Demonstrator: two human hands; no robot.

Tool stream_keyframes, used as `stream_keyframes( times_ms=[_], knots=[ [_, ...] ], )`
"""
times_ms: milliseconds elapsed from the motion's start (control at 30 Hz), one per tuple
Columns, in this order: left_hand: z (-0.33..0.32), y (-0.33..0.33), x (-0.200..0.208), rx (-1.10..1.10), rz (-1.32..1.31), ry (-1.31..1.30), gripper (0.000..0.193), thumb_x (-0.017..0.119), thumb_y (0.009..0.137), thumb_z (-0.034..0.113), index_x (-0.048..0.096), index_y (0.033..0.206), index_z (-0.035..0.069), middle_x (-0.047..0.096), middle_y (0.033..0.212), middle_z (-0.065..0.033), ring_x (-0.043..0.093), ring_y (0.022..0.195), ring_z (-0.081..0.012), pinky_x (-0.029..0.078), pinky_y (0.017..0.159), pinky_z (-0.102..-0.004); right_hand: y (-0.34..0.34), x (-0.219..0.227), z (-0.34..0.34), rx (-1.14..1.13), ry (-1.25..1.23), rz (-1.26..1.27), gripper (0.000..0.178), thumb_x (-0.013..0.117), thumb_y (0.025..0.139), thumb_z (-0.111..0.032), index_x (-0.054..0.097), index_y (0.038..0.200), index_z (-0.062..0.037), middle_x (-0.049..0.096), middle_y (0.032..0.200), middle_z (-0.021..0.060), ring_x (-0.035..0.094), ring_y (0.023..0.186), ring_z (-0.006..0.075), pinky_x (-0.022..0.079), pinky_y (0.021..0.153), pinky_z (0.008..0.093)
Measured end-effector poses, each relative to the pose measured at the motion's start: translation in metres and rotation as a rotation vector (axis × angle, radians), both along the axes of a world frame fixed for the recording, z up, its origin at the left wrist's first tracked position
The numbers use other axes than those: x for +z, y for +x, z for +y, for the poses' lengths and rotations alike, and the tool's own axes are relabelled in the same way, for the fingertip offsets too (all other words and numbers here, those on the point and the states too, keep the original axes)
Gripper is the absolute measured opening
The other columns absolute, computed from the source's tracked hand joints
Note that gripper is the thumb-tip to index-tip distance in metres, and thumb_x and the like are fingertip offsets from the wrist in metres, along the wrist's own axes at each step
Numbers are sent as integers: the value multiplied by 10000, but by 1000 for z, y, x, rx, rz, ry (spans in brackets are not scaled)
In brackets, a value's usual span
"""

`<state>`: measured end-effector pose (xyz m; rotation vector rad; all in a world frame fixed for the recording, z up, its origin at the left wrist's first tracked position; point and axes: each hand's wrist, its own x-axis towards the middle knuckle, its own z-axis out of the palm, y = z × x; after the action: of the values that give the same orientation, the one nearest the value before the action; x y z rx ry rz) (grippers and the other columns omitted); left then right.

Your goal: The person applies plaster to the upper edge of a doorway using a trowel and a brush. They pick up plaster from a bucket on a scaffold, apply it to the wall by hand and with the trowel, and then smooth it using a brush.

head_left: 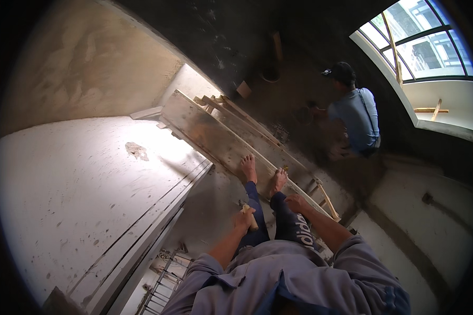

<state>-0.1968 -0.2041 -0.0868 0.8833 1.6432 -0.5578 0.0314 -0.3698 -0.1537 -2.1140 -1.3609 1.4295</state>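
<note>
My left hand (243, 219) is closed around a short tool with a pale yellow handle (253, 222), beside my left leg. A small dark end shows past the fingers, too small to name its kind. My right hand (296, 203) lies on my right knee with nothing visible in it. Both my bare feet are on a wide, stained wooden plank (210, 126) that slants across the view below me.
A co-worker in a blue shirt (355, 121) crouches lower down at the right. A barred window (431, 42) is beyond. Wooden framing (328, 199) runs along the plank's right side. A speckled white surface (89, 194) fills the left, above a metal ladder-like frame (165, 278).
</note>
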Motion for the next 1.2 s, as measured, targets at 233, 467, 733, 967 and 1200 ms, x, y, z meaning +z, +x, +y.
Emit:
stream_keyframes(
  times_ms=[233,467,733,967,1200],
  knots=[
    [-52,-7,-16,-175,-104,231,648,620,734,443,612,1112,-83,642,1039,-237,633,945,-341,466,870,-395,22,0,-25,-64,-177,-107,228,496,836,-149,708,898,-94,700,974,141,646,984,318,503,875,415],
    [-69,10,-19,-152,27,336,678,582,777,483,622,1173,-66,460,1377,-238,427,1271,-347,351,1047,-398,55,-1,-33,194,-336,-195,275,451,891,-204,686,894,-61,677,987,192,632,991,366,497,832,444],
    [-58,18,-26,-154,12,248,644,574,804,515,688,1087,-51,489,1381,-209,386,1329,-323,320,1086,-375,73,-26,-10,-234,-303,-77,329,483,924,-289,665,1023,-33,687,890,160,682,857,252,546,723,394],
    [-39,26,-19,-213,34,214,607,611,784,457,666,1125,-43,459,1411,-189,371,1327,-334,296,1094,-399,90,-29,30,-887,-463,277,267,480,908,-244,640,927,-31,662,956,215,623,931,400,487,803,468],
    [-54,16,-36,-283,-11,304,590,625,792,419,656,1122,-69,400,1465,-197,320,1375,-331,255,1131,-384,138,-56,52,-491,-347,-177,262,481,898,-219,659,974,-42,670,1016,174,611,1004,383,478,857,476]
  ],
)
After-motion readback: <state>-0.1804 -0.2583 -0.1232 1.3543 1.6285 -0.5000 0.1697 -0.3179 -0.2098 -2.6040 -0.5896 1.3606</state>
